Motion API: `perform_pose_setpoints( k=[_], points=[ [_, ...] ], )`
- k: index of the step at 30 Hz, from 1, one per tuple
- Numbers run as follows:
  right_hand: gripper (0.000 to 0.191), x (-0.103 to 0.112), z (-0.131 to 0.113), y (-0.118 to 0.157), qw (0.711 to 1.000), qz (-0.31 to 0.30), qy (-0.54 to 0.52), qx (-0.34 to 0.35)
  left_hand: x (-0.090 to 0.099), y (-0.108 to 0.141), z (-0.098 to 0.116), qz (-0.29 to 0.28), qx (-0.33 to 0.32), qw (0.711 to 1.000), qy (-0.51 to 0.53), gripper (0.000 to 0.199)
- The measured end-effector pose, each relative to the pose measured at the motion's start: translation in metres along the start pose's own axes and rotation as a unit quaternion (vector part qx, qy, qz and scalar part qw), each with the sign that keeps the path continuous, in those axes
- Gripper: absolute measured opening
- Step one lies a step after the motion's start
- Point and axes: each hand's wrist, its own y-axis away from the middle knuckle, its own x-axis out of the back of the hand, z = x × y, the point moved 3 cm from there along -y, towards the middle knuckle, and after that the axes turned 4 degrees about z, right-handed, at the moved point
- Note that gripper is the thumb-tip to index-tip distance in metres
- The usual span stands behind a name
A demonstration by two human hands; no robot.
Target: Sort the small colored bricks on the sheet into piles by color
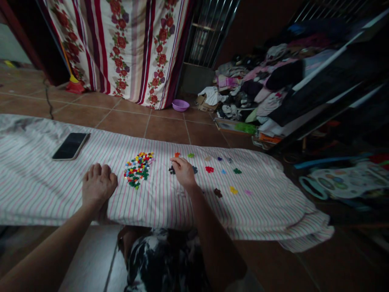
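My right hand (184, 172) hovers over the striped cloth with thumb and forefinger pinched together. Whatever the fingertips hold, if anything, is too small to make out. It is just above the small black pieces (171, 170), partly covering them, and orange pieces (177, 154) lie just beyond. My left hand (99, 184) rests on the cloth, its fingers curled in, with nothing visible in it. Between the hands lies a mixed heap of tiny coloured pieces (138, 170). Right of my right hand are small single-colour groups, among them red pieces (209, 169), brown pieces (217, 193) and yellow pieces (233, 190).
A phone (71, 146) lies on the striped cloth (258, 215) at the left. Beyond are a floral curtain (133, 48), a purple basin (180, 105) and a red broom (75, 86) on the tiled floor. A clothes pile (243, 85) spreads at the back right.
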Motion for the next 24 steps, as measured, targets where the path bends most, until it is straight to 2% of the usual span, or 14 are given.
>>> perform_pose_setpoints(
  k=[4, 10, 16, 24],
  points=[
    [0.027, 0.018, 0.029, -0.004, 0.997, 0.04, -0.034, -0.054, -0.001, 0.0, 0.0, 0.003, -0.004, 1.0, -0.009, 0.03],
    [0.031, 0.029, 0.064, -0.001, 0.986, 0.058, -0.088, -0.131, -0.002, -0.001, -0.001, 0.002, -0.007, 1.0, -0.023, 0.029],
    [0.032, 0.034, 0.073, 0.002, 0.982, 0.079, -0.108, -0.131, -0.001, -0.002, 0.0, -0.002, -0.006, 1.0, -0.025, 0.028],
    [0.031, 0.045, 0.078, 0.001, 0.988, 0.098, -0.035, -0.11, -0.002, -0.002, 0.0, 0.006, -0.013, 0.999, -0.034, 0.027]
  ],
)
